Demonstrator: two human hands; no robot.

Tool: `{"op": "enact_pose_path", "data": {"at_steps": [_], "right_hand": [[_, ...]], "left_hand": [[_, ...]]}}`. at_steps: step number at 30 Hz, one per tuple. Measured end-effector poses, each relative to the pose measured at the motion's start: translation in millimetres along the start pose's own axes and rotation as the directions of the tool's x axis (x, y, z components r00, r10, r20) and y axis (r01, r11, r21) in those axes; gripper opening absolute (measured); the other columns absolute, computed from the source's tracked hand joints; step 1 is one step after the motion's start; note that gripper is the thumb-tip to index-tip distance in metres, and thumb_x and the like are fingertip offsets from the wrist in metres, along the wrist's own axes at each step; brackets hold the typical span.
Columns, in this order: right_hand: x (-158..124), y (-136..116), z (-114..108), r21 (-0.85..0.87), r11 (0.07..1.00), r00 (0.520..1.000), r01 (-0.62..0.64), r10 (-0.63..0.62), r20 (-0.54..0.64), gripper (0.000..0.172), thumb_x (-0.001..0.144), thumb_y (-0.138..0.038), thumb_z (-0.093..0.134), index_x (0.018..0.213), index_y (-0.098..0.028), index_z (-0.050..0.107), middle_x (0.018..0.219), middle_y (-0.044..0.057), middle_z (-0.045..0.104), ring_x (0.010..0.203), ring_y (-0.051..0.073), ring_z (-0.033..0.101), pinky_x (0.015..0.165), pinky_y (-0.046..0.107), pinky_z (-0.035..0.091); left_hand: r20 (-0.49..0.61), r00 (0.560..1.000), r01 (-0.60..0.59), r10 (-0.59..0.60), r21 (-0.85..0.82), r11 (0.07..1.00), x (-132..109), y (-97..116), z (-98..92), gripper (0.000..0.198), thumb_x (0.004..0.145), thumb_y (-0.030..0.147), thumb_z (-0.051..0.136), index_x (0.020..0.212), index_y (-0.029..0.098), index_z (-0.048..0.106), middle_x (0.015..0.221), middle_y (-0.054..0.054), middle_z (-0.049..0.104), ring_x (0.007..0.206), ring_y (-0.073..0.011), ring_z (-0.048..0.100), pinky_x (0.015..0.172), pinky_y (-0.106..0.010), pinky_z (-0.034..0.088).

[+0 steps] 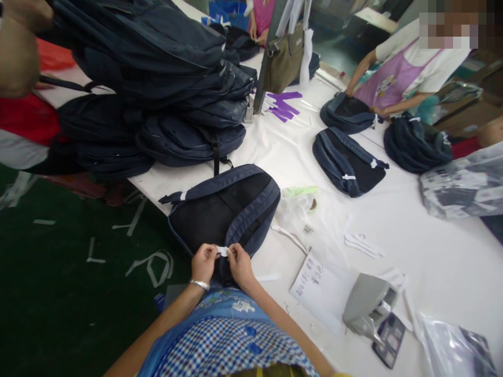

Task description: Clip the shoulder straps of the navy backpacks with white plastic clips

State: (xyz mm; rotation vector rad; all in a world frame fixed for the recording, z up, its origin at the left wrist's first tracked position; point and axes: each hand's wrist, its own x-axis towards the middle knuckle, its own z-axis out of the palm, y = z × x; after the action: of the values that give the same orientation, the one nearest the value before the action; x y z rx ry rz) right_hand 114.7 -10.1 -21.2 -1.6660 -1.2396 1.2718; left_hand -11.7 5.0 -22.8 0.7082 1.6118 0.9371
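A navy backpack (226, 209) lies back-side up at the near edge of the white table (432, 251). At the backpack's near end, my left hand (203, 262) and my right hand (239, 264) are both pinched on a small white tag (222, 251) between them. A silver bracelet sits on my left wrist. Both hands rest against the backpack's near end.
A tall pile of navy backpacks (157, 78) stands at the back left. Another backpack (348, 162) lies mid-table. A person in a purple apron (396, 78) handles a backpack far right. A paper note (318, 285), a grey device (371, 309), white strips (361, 243) and plastic bags (463, 183) lie nearby.
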Motion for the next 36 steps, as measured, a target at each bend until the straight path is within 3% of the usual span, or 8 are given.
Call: {"op": "enact_pose_path", "data": {"at_steps": [4, 14, 19, 22, 25, 29, 31, 36], "right_hand": [[-0.2, -3.9, -7.4, -0.139, 0.987, 0.996, 0.08, -0.084, -0.022, 0.014, 0.086, -0.027, 0.044, 0.079, -0.02, 0.053, 0.072, 0.0, 0.056, 0.067, 0.015, 0.053, 0.067, 0.025, 0.041], [3.1, 1.2, -11.6, 0.226, 0.969, 0.991, -0.101, 0.077, 0.112, 0.021, 0.085, -0.038, 0.05, 0.085, -0.019, 0.058, 0.069, -0.001, 0.06, 0.063, 0.013, 0.06, 0.061, 0.023, 0.047], [-6.0, 0.6, -19.5, -0.015, 0.994, 0.993, -0.107, 0.106, -0.059, 0.013, 0.083, -0.031, 0.052, 0.087, -0.019, 0.057, 0.072, 0.001, 0.062, 0.058, 0.013, 0.058, 0.059, 0.024, 0.045], [-6.3, 3.9, -22.2, -0.113, 0.988, 0.992, -0.104, 0.095, -0.081, 0.019, 0.071, -0.028, 0.066, 0.087, -0.02, 0.059, 0.081, 0.002, 0.065, 0.064, 0.014, 0.057, 0.065, 0.026, 0.044], [-1.6, 8.9, -23.0, 0.086, 0.971, 0.974, -0.223, 0.225, -0.011, 0.024, 0.064, -0.034, 0.073, 0.075, -0.019, 0.059, 0.068, -0.001, 0.062, 0.059, 0.013, 0.054, 0.06, 0.026, 0.043], [3.6, 17.1, -26.4, 0.464, 0.802, 0.927, -0.376, 0.316, 0.203, 0.036, 0.055, -0.04, 0.078, 0.07, -0.016, 0.057, 0.06, -0.003, 0.057, 0.052, 0.01, 0.05, 0.053, 0.023, 0.04], [3.9, 21.1, -27.0, 0.509, 0.769, 0.922, -0.387, 0.313, 0.228, 0.038, 0.053, -0.042, 0.079, 0.069, -0.016, 0.056, 0.058, -0.004, 0.056, 0.05, 0.008, 0.048, 0.051, 0.022, 0.039], [1.2, 23.4, -20.2, 0.48, 0.806, 0.938, -0.347, 0.311, 0.155, 0.037, 0.058, -0.044, 0.076, 0.075, -0.018, 0.057, 0.061, -0.003, 0.057, 0.05, 0.01, 0.052, 0.049, 0.022, 0.041]], "left_hand": [[0.049, 0.999, -0.015, 0.014, 0.006, 1.0, 1.6, 1.5, -3.5, 0.031, 0.066, 0.044, 0.068, 0.072, 0.016, 0.057, 0.081, -0.003, 0.065, 0.078, -0.0186, 0.066, 0.075, -0.036, 0.056], [0.209, 0.968, 0.136, -0.142, 0.041, 0.99, -2.2, 11.8, -5.5, 0.047, 0.072, 0.054, 0.061, 0.1, 0.016, 0.062, 0.101, -0.01, 0.069, 0.097, -0.0236, 0.064, 0.083, -0.036, 0.051], [0.248, 0.967, 0.003, -0.059, 0.221, 0.975, 5.6, 11.9, -1.3, 0.051, 0.061, 0.04, 0.074, 0.104, 0.015, 0.063, 0.098, -0.011, 0.071, 0.094, -0.0245, 0.065, 0.088, -0.035, 0.049], [0.199, 0.972, 0.083, -0.129, 0.224, 0.971, 9.0, 9.5, -1.8, 0.044, 0.059, 0.038, 0.076, 0.095, 0.013, 0.067, 0.094, -0.01, 0.072, 0.09, -0.0248, 0.066, 0.083, -0.035, 0.05], [0.245, 0.928, 0.26, -0.281, 0.117, 0.959, 9.0, 8.1, -4.4, 0.052, 0.059, 0.04, 0.077, 0.101, 0.013, 0.065, 0.088, -0.009, 0.072, 0.081, -0.0221, 0.067, 0.074, -0.032, 0.051], [0.359, 0.861, 0.376, -0.361, 0.029, 0.926, 8.0, 8.4, -6.2, 0.056, 0.057, 0.042, 0.078, 0.103, 0.012, 0.064, 0.089, -0.009, 0.071, 0.08, -0.0182, 0.066, 0.075, -0.029, 0.05], [0.342, 0.877, 0.335, -0.338, 0.07, 0.94, 7.1, 8.4, -5.5, 0.056, 0.059, 0.043, 0.076, 0.104, 0.012, 0.064, 0.09, -0.009, 0.071, 0.081, -0.0193, 0.066, 0.076, -0.03, 0.05], [0.322, 0.94, 0.052, -0.112, 0.189, 0.981, 4.0, 5.6, 1.1, 0.049, 0.062, 0.045, 0.072, 0.099, 0.013, 0.067, 0.09, -0.008, 0.072, 0.084, -0.0227, 0.065, 0.076, -0.032, 0.05]]}}
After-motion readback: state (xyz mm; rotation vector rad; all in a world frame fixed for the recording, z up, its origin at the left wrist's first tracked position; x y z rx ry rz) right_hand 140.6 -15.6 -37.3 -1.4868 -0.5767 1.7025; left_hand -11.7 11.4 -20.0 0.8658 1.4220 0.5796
